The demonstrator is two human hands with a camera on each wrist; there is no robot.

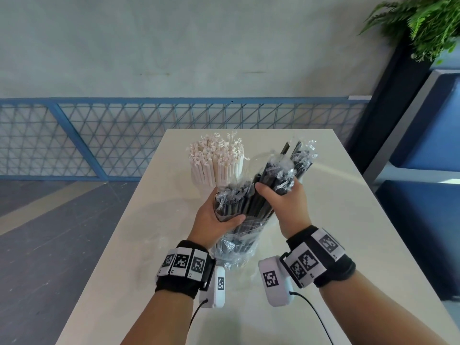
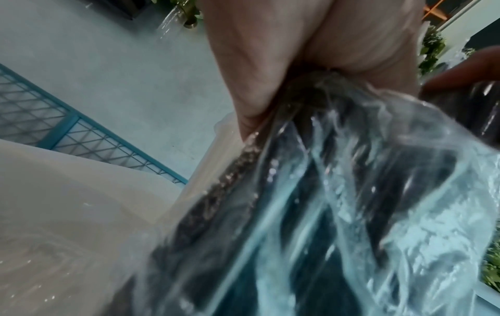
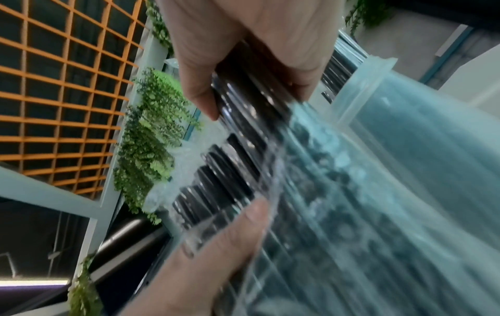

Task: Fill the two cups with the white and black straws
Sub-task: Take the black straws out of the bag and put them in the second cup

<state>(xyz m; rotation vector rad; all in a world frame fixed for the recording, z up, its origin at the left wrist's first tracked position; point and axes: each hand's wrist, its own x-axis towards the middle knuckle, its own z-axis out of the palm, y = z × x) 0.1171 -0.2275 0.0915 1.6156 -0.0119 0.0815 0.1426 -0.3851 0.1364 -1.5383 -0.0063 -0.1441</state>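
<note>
White paper-wrapped straws [image 1: 216,159] stand upright in a bunch at the back of the white table [image 1: 336,220]; the cup beneath them hardly shows. A clear plastic bag [image 1: 236,250] of black straws rests its lower end on the table. My left hand [image 1: 219,217] grips the bag round its middle. My right hand [image 1: 276,197] grips a bunch of black straws [image 1: 282,168] that slant up to the right out of the bag. In the left wrist view the palm [image 2: 297,53] closes on the crinkled bag [image 2: 351,192]. In the right wrist view fingers [image 3: 243,53] and thumb [image 3: 216,245] clamp the wrapped black straws [image 3: 230,166].
A blue mesh fence [image 1: 124,138] runs behind the table along a grey wall. A dark planter with a fern [image 1: 423,26] and blue seats [image 1: 428,135] stand to the right. The table's left edge drops to a grey floor [image 1: 49,232].
</note>
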